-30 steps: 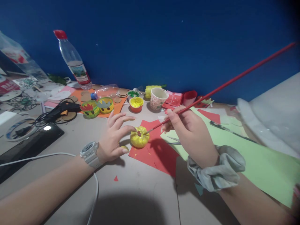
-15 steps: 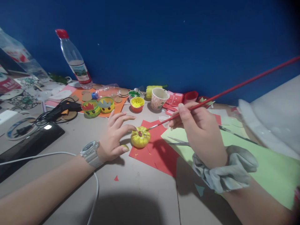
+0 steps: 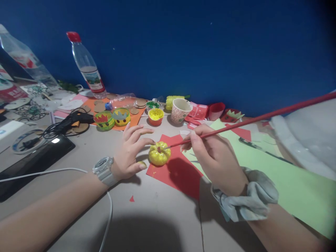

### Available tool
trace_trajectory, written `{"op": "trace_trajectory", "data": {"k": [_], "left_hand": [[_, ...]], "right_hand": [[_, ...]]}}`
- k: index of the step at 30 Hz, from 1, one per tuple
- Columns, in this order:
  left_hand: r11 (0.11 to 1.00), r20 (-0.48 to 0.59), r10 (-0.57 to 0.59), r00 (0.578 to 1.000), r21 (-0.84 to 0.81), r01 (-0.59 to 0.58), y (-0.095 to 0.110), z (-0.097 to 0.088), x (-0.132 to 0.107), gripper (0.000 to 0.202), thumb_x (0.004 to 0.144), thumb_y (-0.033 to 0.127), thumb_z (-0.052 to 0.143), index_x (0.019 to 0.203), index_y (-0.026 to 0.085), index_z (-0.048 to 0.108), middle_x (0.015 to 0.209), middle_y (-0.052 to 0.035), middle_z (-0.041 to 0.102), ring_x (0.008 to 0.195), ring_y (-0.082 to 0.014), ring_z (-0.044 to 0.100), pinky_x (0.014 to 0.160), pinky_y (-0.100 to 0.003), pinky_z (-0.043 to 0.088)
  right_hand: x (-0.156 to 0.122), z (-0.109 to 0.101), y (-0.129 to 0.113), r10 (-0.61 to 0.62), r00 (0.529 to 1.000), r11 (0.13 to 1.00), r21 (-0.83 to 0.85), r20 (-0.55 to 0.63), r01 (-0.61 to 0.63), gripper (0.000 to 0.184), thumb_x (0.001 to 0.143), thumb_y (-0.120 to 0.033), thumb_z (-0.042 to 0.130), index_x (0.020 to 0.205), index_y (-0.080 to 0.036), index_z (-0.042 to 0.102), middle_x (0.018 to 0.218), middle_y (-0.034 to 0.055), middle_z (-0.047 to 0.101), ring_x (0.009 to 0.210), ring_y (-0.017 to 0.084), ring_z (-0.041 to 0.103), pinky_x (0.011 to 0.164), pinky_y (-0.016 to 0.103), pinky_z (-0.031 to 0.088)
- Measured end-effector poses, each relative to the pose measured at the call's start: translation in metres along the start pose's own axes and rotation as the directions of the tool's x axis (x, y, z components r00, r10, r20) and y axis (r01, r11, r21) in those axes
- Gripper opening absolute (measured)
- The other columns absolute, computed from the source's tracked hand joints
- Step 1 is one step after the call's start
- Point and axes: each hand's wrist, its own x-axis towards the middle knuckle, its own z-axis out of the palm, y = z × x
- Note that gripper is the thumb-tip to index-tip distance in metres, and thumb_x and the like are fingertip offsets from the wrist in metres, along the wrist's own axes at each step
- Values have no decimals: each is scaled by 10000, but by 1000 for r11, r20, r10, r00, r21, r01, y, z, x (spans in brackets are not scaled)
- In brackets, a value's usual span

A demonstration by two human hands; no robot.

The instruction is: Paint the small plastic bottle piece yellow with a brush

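A small pumpkin-shaped piece [image 3: 159,158], coated in wet-looking yellow paint with a reddish-brown centre, sits on a sheet of red paper [image 3: 183,175]. My right hand [image 3: 216,155] is closed around a long red paintbrush [image 3: 244,122], whose tip touches the pumpkin's top near the centre. On the pumpkin's left, my left hand [image 3: 132,152] has its fingers spread, with the index fingertip at the pumpkin's upper edge. Yellow paint marks the left thumb. Behind the pumpkin stands a small cup of yellow paint [image 3: 155,117].
A paper cup [image 3: 181,111] and a cup of green paint [image 3: 152,105] stand behind. Two painted cups [image 3: 104,121] sit at back left, near a bottle [image 3: 89,70]. Light green paper [image 3: 288,182], with scissors [image 3: 194,161] partly hidden, lies right. A white cable [image 3: 110,210] crosses the table.
The brush tip has moved from the pumpkin's upper right edge inward to its centre. My right hand has shifted slightly left and down, and the brush handle lies lower. My left hand stays beside the pumpkin.
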Motion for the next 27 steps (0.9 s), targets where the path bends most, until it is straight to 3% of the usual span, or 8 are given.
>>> {"op": "trace_trajectory", "data": {"k": [15, 21, 25, 27], "left_hand": [[1000, 1, -18, 1000, -19, 18, 1, 0, 0, 694, 829, 735, 169, 1053, 212, 568, 1229, -111, 551, 1249, -314, 382, 1103, -538, 149], [989, 95, -145, 985, 14, 145, 7, 2, 5, 937, 604, 762, 598, 1316, 199, 365, 1251, -131, 545, 1252, -332, 417, 1131, -567, 125], [979, 185, -203, 961, 28, 201, 10, 5, 7, 1241, 497, 721, 712, 1453, 197, 119, 1283, -134, 539, 1284, -351, 403, 1134, -603, 76], [974, 207, -224, 952, 26, 224, 10, 7, 7, 1298, 496, 710, 724, 1472, 195, 41, 1285, -132, 544, 1298, -357, 389, 1128, -613, 77]], "right_hand": [[-1, 2, 0, -31, 996, 999, 16, 88, 30, 251, 962, -339, 346, 805, -220, 502, 751, 0, 621, 717, 144, 618, 682, 291, 452], [-2, 1, 2, -10, 995, 1000, 4, 97, 10, 259, 963, -358, 335, 809, -225, 494, 753, 5, 628, 726, 156, 620, 673, 301, 441], [-1, 2, 2, 0, 995, 1000, -28, 102, 3, 264, 962, -365, 329, 795, -229, 483, 748, 10, 627, 708, 165, 618, 641, 308, 426], [-1, 3, 2, 2, 995, 999, -35, 104, 2, 273, 963, -371, 323, 793, -229, 482, 748, 13, 627, 703, 166, 618, 628, 308, 422]]}}
